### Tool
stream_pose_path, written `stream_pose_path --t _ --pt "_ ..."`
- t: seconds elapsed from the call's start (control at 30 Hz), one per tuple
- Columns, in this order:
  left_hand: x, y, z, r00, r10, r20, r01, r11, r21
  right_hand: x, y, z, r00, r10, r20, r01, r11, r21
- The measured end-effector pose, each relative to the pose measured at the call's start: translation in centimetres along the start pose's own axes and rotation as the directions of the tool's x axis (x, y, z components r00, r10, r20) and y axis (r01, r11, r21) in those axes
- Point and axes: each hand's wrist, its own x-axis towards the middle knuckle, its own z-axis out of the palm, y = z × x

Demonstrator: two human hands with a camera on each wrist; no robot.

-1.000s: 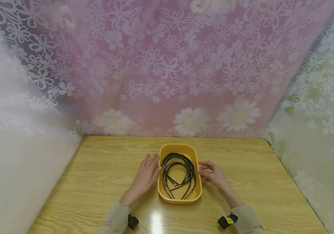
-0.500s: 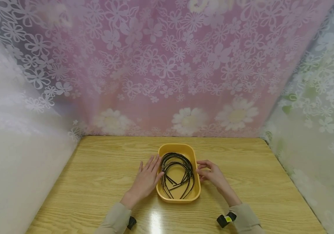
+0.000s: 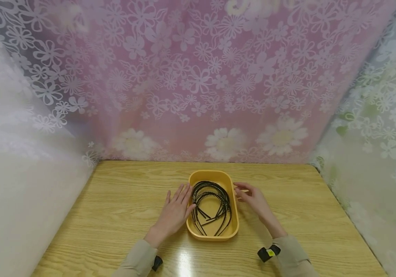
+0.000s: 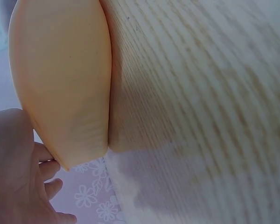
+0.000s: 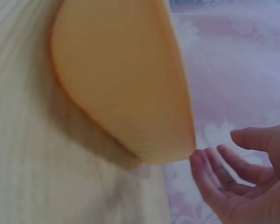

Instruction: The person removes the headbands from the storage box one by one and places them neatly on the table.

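Note:
A yellow plastic bin (image 3: 213, 237) with rounded corners stands on the wooden table in the head view. Several black toothed headbands (image 3: 207, 183) lie inside it, overlapping one another. My left hand (image 3: 172, 215) is at the bin's left rim, fingers straight and spread, thumb over the edge. On the other side, my right hand (image 3: 256, 201) hovers by the right rim, its fingers softly bent and the thumb apart from them. In the right wrist view those fingertips (image 5: 196, 156) are right at the bin's far corner, with nothing held between thumb and fingers.
The wooden table (image 3: 132, 184) has a pink floral curtain (image 3: 198, 77) hanging behind it. Pale floral cloth (image 3: 385, 154) closes in the right side, and whitish cloth (image 3: 28, 173) the left. Black wrist cameras (image 3: 268, 252) sit by the sleeves.
My right hand has risen slightly off the right rim and its thumb has opened away. My left hand has turned flatter, fingers now along the left rim. The bin stays in place.

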Motion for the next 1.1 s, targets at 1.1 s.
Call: stream_pose_path --t 1.1 --pt "0.1 -0.3 0.2 1.0 0.009 0.004 -0.009 0.999 0.037 5.6 -1.9 3.9 0.955 -0.045 0.293 0.187 0.86 -0.476"
